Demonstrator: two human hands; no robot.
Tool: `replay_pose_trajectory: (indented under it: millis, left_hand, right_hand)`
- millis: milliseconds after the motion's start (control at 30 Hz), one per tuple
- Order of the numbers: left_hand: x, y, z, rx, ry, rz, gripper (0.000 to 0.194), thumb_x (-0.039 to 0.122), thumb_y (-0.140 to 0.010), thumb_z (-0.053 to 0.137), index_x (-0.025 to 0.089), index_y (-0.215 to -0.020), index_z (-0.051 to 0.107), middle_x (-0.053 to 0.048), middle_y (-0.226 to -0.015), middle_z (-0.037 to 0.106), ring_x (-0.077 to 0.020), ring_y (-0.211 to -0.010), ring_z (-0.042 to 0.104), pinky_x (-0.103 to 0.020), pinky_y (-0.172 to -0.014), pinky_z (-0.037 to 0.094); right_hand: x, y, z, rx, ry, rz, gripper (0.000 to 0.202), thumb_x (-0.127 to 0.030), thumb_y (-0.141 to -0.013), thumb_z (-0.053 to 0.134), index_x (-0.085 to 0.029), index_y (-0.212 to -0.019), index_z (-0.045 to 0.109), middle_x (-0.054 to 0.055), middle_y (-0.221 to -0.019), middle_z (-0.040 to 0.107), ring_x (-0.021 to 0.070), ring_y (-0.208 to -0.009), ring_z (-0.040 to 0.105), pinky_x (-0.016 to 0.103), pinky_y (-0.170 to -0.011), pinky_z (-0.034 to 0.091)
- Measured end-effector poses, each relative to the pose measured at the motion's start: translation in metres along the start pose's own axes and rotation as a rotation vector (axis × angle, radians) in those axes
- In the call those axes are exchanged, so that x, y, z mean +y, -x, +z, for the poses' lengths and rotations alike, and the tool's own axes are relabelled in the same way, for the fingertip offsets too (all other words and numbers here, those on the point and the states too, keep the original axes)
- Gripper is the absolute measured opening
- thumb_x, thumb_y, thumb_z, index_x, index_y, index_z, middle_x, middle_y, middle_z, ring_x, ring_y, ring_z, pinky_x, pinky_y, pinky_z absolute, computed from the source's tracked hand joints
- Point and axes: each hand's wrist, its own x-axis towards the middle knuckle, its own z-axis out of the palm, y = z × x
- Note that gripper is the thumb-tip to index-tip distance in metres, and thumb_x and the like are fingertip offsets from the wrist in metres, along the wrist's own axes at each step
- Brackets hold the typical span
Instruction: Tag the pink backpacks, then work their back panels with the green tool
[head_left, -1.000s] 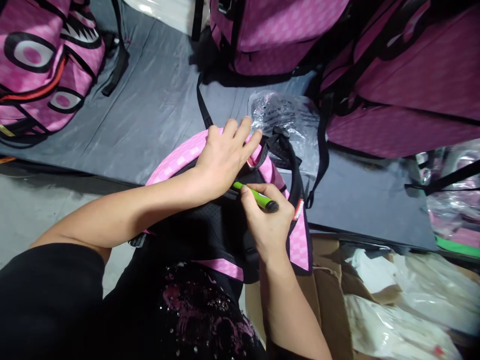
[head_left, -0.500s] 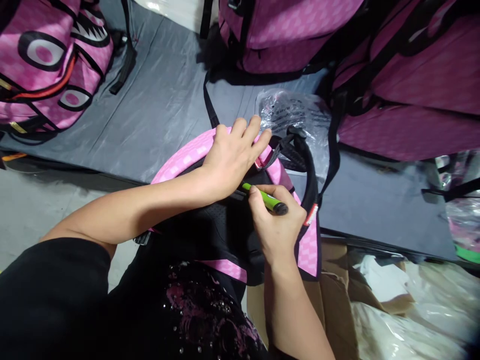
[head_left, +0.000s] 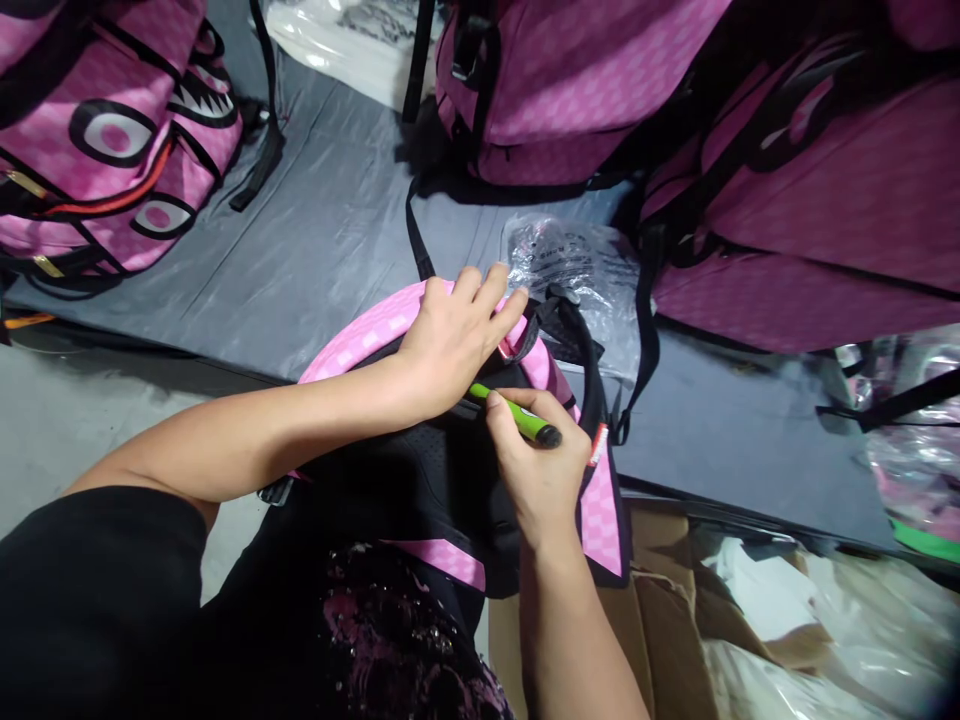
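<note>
A pink and black backpack (head_left: 600,530) lies in front of me, its black back side up and its pink checkered strap curving along the top. Across that strap my left hand (head_left: 457,335) rests palm down with the fingers spread. My right hand (head_left: 536,460) pinches a bright green marker (head_left: 529,420) with a black end. The marker's writing end points left at the black fabric, close under my left palm, and whether it touches cannot be made out. Black webbing straps (head_left: 589,370) loop beside my right hand.
Pink backpacks stand around the grey-covered table (head_left: 330,200): a shark-face one (head_left: 150,150) at left, another (head_left: 555,100) at the back, more (head_left: 825,230) at right. A clear plastic bag (head_left: 577,270) lies behind my hands. Below right is a cardboard box (head_left: 660,610) with plastic wrapping.
The view has shifted a little, so most things sit slightly lower. My left hand stays on the strap, and the right hand still holds the marker in nearly the same place.
</note>
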Motion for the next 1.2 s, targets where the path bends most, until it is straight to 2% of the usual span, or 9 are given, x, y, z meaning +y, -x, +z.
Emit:
replay_pose_trajectory:
  millis: [300,367,467,567,733,867,967,1067,1200]
  left_hand:
    - [0.002,-0.001,-0.007,-0.065,-0.040,0.001,0.065,0.026,-0.091,0.052,0.025,-0.151,0.026,-0.011,-0.157,0.027,-0.0285,-0.121,0.041,-0.038,-0.086,0.039]
    - [0.000,0.003,-0.014,-0.069,-0.055,0.008,0.068,0.026,-0.090,0.055,0.025,-0.151,0.026,-0.012,-0.156,0.027,-0.0288,-0.120,0.042,-0.038,-0.086,0.040]
    - [-0.005,0.025,-0.028,-0.067,-0.097,-0.001,0.068,0.026,-0.089,0.057,0.024,-0.150,0.027,-0.014,-0.153,0.033,-0.0294,-0.118,0.044,-0.039,-0.086,0.042]
    - [-0.017,0.061,-0.036,-0.082,-0.134,-0.077,0.074,0.031,-0.085,0.064,0.024,-0.150,0.028,-0.016,-0.148,0.038,-0.0312,-0.118,0.044,-0.040,-0.086,0.044]
    - [-0.049,0.104,-0.018,-0.167,-0.090,-0.221,0.093,0.040,-0.076,0.075,0.023,-0.152,0.024,-0.017,-0.151,0.034,-0.0318,-0.126,0.039,-0.041,-0.092,0.045]
    - [-0.067,0.111,-0.006,-0.273,-0.036,-0.198,0.121,0.037,-0.067,0.081,0.027,-0.155,-0.001,-0.017,-0.162,0.005,-0.0336,-0.133,0.032,-0.039,-0.088,0.050]
    - [-0.070,0.110,-0.004,-0.329,-0.046,-0.238,0.133,0.031,-0.062,0.084,0.031,-0.153,-0.013,-0.015,-0.162,-0.011,-0.0349,-0.130,0.035,-0.038,-0.081,0.054]
    - [-0.072,0.106,0.001,-0.373,-0.057,-0.269,0.134,0.024,-0.061,0.085,0.033,-0.153,-0.011,-0.017,-0.162,-0.009,-0.0353,-0.125,0.041,-0.041,-0.082,0.055]
    - [-0.081,0.104,0.010,-0.373,-0.034,-0.218,0.125,0.016,-0.066,0.079,0.029,-0.155,-0.008,-0.017,-0.162,0.000,-0.0340,-0.125,0.042,-0.040,-0.089,0.052]
  right_hand:
    - [0.003,0.002,-0.001,0.024,-0.013,-0.008,0.017,-0.036,-0.083,0.063,-0.020,-0.082,0.069,0.002,-0.076,0.070,0.0187,-0.070,0.064,0.032,-0.071,0.050]
    - [0.000,0.004,-0.001,-0.019,-0.044,-0.046,0.016,-0.036,-0.084,0.062,-0.021,-0.084,0.069,0.002,-0.077,0.071,0.0192,-0.072,0.065,0.032,-0.073,0.050]
    - [-0.011,0.014,0.000,-0.135,-0.092,-0.148,0.012,-0.033,-0.084,0.062,-0.023,-0.082,0.068,0.000,-0.075,0.071,0.0186,-0.071,0.065,0.033,-0.074,0.049]
    - [-0.020,0.032,0.006,-0.244,-0.134,-0.313,0.008,-0.029,-0.083,0.062,-0.024,-0.079,0.066,-0.001,-0.074,0.071,0.0172,-0.067,0.063,0.033,-0.075,0.048]
    - [-0.021,0.047,0.036,-0.421,-0.134,-0.432,0.012,-0.029,-0.088,0.058,-0.023,-0.095,0.066,0.004,-0.088,0.073,0.0200,-0.080,0.066,0.032,-0.079,0.050]
    - [-0.018,0.045,0.052,-0.415,-0.105,-0.442,0.018,-0.033,-0.090,0.056,-0.021,-0.100,0.066,0.007,-0.093,0.072,0.0221,-0.085,0.067,0.033,-0.081,0.051]
    - [-0.018,0.045,0.057,-0.429,-0.097,-0.440,0.020,-0.036,-0.089,0.057,-0.022,-0.099,0.067,0.007,-0.091,0.072,0.0223,-0.083,0.066,0.034,-0.079,0.050]
    - [-0.018,0.045,0.063,-0.421,-0.047,-0.415,0.022,-0.039,-0.089,0.057,-0.021,-0.094,0.068,0.007,-0.085,0.072,0.0224,-0.077,0.065,0.033,-0.074,0.049]
    - [-0.016,0.041,0.071,-0.419,-0.044,-0.425,0.022,-0.040,-0.087,0.058,-0.021,-0.092,0.069,0.006,-0.084,0.072,0.0216,-0.074,0.065,0.032,-0.072,0.048]
